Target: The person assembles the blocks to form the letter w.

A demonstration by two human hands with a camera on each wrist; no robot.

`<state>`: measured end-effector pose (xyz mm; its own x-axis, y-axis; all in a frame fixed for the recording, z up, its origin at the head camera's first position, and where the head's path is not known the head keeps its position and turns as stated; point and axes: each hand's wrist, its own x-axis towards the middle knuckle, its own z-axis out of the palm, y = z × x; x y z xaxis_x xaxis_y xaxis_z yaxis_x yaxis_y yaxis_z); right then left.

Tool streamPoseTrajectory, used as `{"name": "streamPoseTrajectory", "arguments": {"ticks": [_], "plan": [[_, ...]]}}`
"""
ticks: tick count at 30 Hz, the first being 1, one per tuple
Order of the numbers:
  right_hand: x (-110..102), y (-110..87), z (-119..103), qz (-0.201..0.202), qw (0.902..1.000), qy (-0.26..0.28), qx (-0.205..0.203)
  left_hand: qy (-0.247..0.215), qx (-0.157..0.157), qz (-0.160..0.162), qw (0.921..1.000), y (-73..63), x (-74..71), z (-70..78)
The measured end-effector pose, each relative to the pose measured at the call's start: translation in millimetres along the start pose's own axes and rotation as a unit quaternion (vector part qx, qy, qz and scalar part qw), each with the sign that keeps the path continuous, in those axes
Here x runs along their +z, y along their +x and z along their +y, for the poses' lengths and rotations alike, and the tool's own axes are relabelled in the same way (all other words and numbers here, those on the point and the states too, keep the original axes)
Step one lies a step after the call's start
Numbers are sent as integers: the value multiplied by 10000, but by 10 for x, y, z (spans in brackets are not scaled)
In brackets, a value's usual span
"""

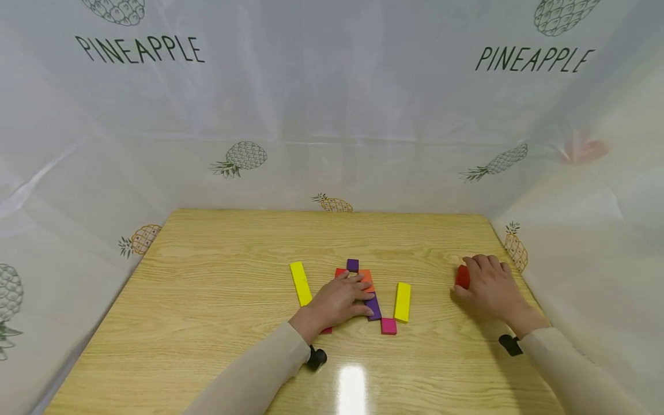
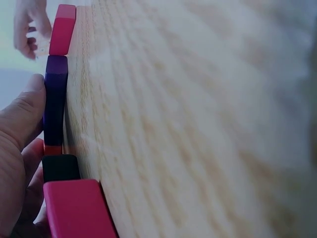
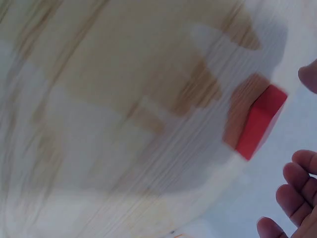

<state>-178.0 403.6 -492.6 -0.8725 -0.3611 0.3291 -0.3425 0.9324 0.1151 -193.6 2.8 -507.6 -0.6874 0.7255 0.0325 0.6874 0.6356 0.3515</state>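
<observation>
In the head view my left hand [image 1: 337,302] rests with spread fingers over a group of flat coloured blocks. Its fingers lie over the orange block [image 1: 367,279] and the purple block [image 1: 373,314], and partly cover a red block [image 1: 339,271]. A pink block [image 2: 79,210] and a dark block [image 2: 60,169] show beside this hand in the left wrist view. Far to the right, my right hand [image 1: 490,288] hovers around a separate red block [image 1: 461,277]. The right wrist view shows that red block [image 3: 260,124] on the table, apart from the thumb and loosely bent fingers.
A long yellow block [image 1: 300,279] lies left of the group, and another yellow block [image 1: 402,302] lies right. A small purple block [image 1: 353,265] tops the group; a pink block [image 1: 388,326] sits lower right. A pineapple-print sheet [image 1: 332,115] encloses the wooden table [image 1: 218,276].
</observation>
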Motion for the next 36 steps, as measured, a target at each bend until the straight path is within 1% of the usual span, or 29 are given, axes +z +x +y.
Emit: {"name": "streamPoseTrajectory", "arguments": {"ticks": [4, 9, 20, 26, 33, 36], "plan": [[1, -33, 86, -285, 9994, -98, 145, 4, 23, 10, 10000, -1, 1, -2], [8, -54, 143, -446, 9987, -22, 230, -20, 40, 7, 10000, -4, -13, 6], [82, -89, 197, -516, 9983, 28, 256, -67, -60, -63, 9999, 0, -18, 20], [96, -98, 191, -585, 9978, 67, 317, -38, -56, -47, 10000, -4, -20, 26], [86, -85, 179, -697, 9962, 299, 423, -49, -35, -33, 10000, 1, -29, 25], [97, -82, 186, -638, 9961, 388, 471, -34, -29, -22, 10000, 0, -25, 25]]}}
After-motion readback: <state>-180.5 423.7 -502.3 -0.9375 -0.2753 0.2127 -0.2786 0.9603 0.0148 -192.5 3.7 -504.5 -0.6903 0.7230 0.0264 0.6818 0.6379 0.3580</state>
